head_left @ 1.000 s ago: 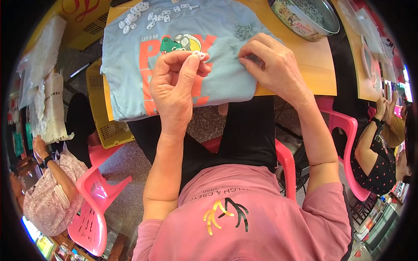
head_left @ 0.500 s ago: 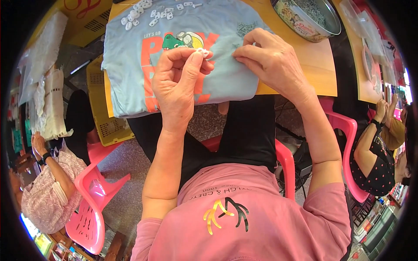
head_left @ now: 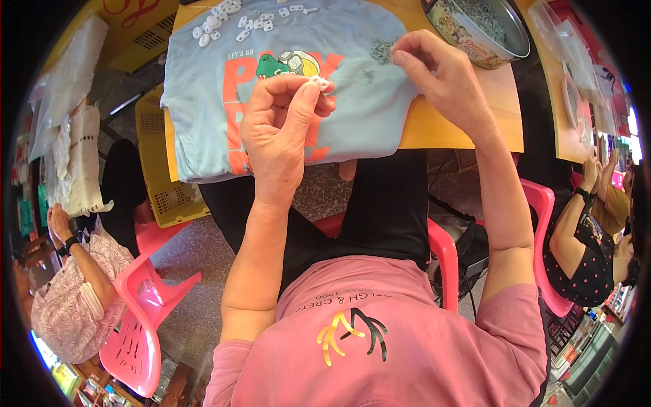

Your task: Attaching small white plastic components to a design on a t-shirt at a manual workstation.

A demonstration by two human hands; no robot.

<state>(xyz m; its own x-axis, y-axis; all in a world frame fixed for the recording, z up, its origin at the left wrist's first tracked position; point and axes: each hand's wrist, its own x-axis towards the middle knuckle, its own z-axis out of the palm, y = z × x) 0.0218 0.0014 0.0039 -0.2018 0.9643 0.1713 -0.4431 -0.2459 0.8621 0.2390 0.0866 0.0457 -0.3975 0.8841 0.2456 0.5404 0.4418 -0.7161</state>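
Observation:
My left hand (head_left: 274, 139) is closed, pinching a small white plastic piece with holes (head_left: 319, 83) between thumb and fingertips above a light blue T-shirt (head_left: 196, 108). The shirt lies folded on the table, with orange lettering and a green cartoon head on it. At its far right edge is a pile of tiny grey-green bits (head_left: 382, 49), too small to name. Beside that pile, my right hand (head_left: 451, 81) has thumb and forefinger drawn together. Whatever they hold, if anything, cannot be made out. A few loose bits (head_left: 368, 75) lie nearer on the cloth.
Several similar white pieces (head_left: 254, 24) are scattered along the shirt's far side. A round tin (head_left: 468, 42) of grey-green bits stands at the far right of the yellow table (head_left: 468, 129). Yellow crates (head_left: 169, 203) and pink chairs (head_left: 146, 305) flank me; other people sit left and right.
My right hand has moved away and to the right, from over the shirt to the pile's edge. The left hand still holds the white piece, almost in place.

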